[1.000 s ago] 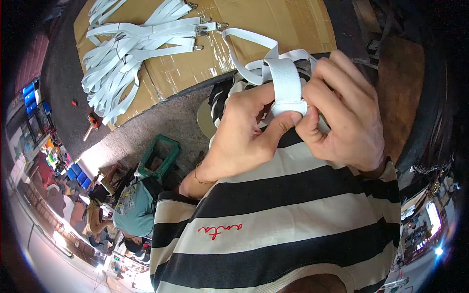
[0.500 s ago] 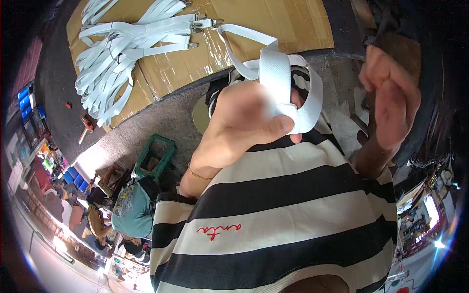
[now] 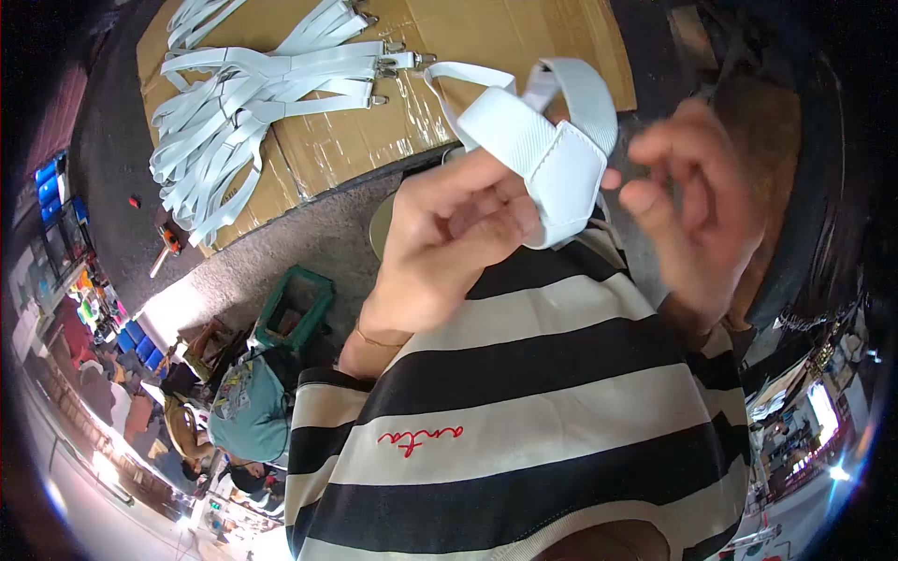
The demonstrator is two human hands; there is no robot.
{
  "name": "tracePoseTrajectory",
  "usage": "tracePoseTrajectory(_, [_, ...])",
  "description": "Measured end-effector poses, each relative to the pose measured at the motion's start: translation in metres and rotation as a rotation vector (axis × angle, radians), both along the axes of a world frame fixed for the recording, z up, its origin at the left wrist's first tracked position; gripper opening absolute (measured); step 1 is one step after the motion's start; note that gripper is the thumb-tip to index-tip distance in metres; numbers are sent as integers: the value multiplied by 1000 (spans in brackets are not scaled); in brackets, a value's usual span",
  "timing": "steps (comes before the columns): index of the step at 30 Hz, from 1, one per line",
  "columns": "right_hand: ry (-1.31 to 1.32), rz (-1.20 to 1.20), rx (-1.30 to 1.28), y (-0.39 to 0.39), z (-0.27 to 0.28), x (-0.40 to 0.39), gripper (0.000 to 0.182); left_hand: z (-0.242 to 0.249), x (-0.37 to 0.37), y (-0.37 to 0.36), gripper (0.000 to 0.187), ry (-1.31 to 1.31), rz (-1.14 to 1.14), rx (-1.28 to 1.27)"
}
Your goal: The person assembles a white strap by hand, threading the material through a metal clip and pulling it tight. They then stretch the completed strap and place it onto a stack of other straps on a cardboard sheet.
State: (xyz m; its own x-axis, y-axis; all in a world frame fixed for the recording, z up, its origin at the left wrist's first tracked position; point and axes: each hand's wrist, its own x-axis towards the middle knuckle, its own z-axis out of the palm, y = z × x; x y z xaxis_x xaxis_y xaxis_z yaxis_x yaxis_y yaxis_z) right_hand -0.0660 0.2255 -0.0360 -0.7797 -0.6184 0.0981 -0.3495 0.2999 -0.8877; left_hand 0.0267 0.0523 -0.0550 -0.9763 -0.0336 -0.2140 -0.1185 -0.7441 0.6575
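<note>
My left hand (image 3: 449,238) is closed on a pair of white elastic suspenders, pinching them by the stitched white joining patch (image 3: 569,173). One fingertip shows past the patch's right edge. Wide elastic straps (image 3: 510,126) loop above the patch, and a narrower strap runs toward the cardboard. Just right of the patch, my right hand (image 3: 697,201) is raised with fingers bent and apart, slightly blurred, holding nothing visible. A pile of white suspenders (image 3: 220,122) with metal clips (image 3: 398,62) lies on the cardboard at upper left.
The cardboard sheet (image 3: 524,47) covers part of the dark work surface. An orange-handled tool (image 3: 168,241) lies left of it. Below stands a green frame-like stool (image 3: 295,309). A person in a teal shirt (image 3: 248,407) is at lower left.
The patch has turned to face me and now shows fully in my left hand. My right hand has moved left, closer to it, with its fingers spreading.
</note>
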Motion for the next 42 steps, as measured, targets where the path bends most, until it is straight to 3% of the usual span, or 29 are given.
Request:
tracePoseTrajectory(1, [64, -14, -102, -5, -8, 6, 34, 0, 1, -2, 34, 15, 14, 0])
tracePoseTrajectory(3, [87, 10, -77, -13, -4, 15, 40, 3, 1, -7, 28, 124, -30, -624])
tracePoseTrajectory(4, [98, 25, -80, -18, -3, 17, 40, 12, 2, -3, 21, 8, 40, -677])
tracePoseTrajectory(7, [71, -38, -134, -26, -7, 18, 46, 8, -6, -3, 20, 168, 192, -654])
tracePoseTrajectory(10, [205, -34, -152, -29, -12, 11, 51, 5, -7, -5, 19, 186, 209, -648])
tracePoseTrajectory(18, [294, 76, -3, -32, 6, 4, 38, 6, -9, -3, 22, 150, 264, -598])
tracePoseTrajectory(25, [310, 96, -26, -31, 9, 2, 37, 8, -12, 0, 26, 83, 282, -448])
tracePoseTrajectory(30, [328, 109, -76, -31, 12, -1, 23, 5, -15, 1, 23, 90, 299, -474])
tracePoseTrajectory(33, [320, 109, -59, -28, 9, -2, 16, 6, -21, -10, 15, 66, 323, -691])
tracePoseTrajectory(35, [278, 93, -72, -28, 10, -5, 12, 12, -27, -22, 8, 116, 463, -1195])
tracePoseTrajectory(38, [123, 220, -64, -22, 13, -14, 8, 26, -38, -38, 10, 44, 399, -1322])
tracePoseTrajectory(40, [-156, 282, -283, -21, 9, -18, 3, 39, -51, -45, 11, -9, 282, -1416])
tracePoseTrajectory(42, [-200, 292, -287, -20, 7, -22, 3, 35, -65, -49, 12, 51, 276, -1449])
